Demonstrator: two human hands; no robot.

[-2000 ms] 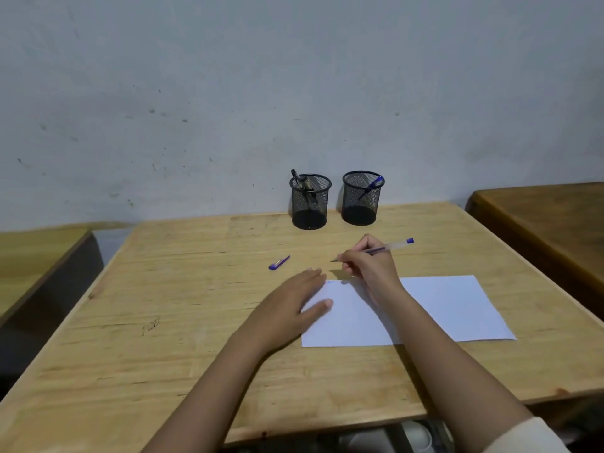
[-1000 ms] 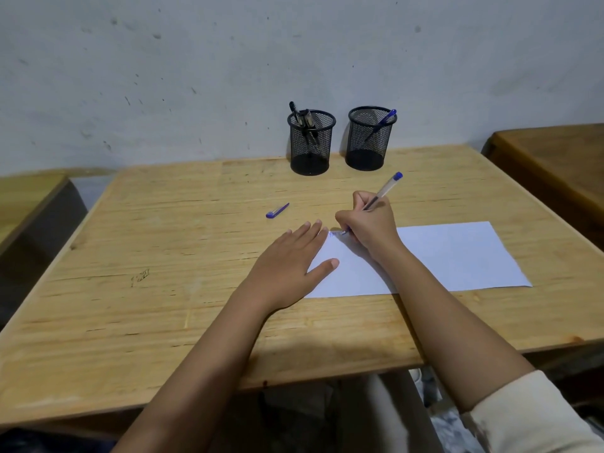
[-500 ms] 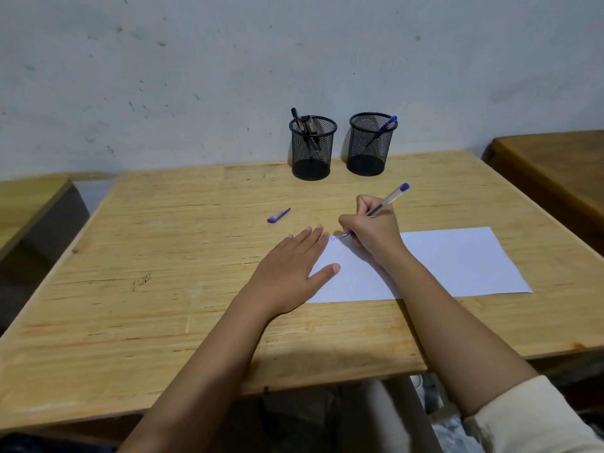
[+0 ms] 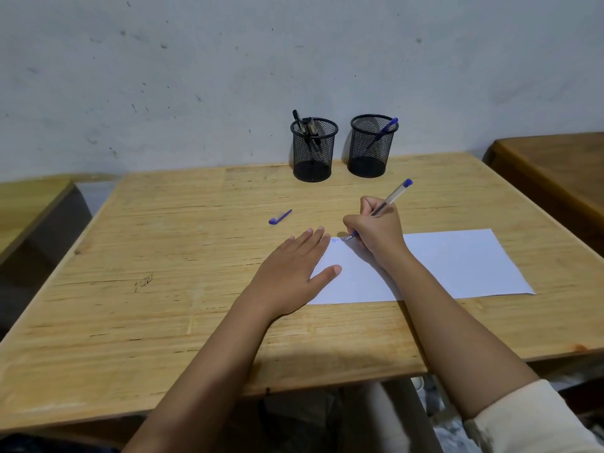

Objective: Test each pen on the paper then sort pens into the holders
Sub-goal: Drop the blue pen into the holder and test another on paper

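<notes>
Blue at tip and tail, clear along the barrel: pen [image 4: 390, 199], pinched in the curled fingers of right hand [image 4: 376, 228].

Head view, the only 1:
- Pen tip down on paper [image 4: 457, 263] at its far left corner, touching the end of a short blue scribble [image 4: 336, 239].
- Long axis tilted, rising from the tip up and away to the right, tail aimed roughly at right holder [image 4: 372, 148].
- Left hand [image 4: 291, 273] flat, fingers straight, pressing paper's left edge, holding nothing; fingertips just beside the scribble.
- Beyond paper's far edge, well apart from it and close to the wall: 2 black mesh holders side by side.
- Left holder [image 4: 313, 152] with dark pens [image 4: 305, 125], count hard to tell; right holder with 1 blue pen [image 4: 385, 129] leaning on the rim.
- Loose blue cap [image 4: 280, 217] flat on table [image 4: 163, 256], just past paper's far left corner, between paper and left holder.

Judged from this:
- Testing step in hand, with blue ink plainly marking.
- Probably next: recapping, then a drop into a holder.
- Cap nearer left hand, a short reach forward from paper's edge.
- Both holders straight ahead of right hand, right holder the nearer.
- Short lift off paper, then a swing upright over the rim.
- Sorting rule not shown; blue with blue in right holder only a guess.
</notes>
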